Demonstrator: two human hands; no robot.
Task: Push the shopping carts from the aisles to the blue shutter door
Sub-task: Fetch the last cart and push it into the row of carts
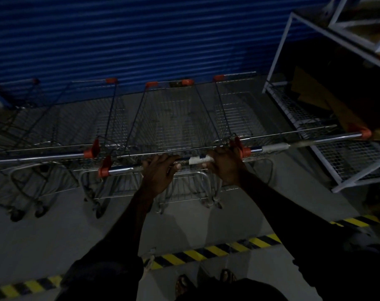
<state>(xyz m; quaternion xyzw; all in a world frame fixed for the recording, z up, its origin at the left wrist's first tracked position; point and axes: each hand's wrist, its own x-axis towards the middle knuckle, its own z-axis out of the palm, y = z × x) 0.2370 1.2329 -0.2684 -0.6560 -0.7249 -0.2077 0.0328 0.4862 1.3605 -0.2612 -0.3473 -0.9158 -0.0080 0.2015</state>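
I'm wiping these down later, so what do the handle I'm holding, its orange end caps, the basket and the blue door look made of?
The handle looks like a shiny metal tube, likely chromed; it glints. The end caps are matte orange, probably plastic. The basket is a thin see-through wire grid, apparently metal. The door is a blue-painted ribbed sheet, likely metal.

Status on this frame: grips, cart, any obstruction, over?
Left grip and right grip wrapped on handle. Cart nosed near blue shutter door, parked carts either side. White rack close on right.
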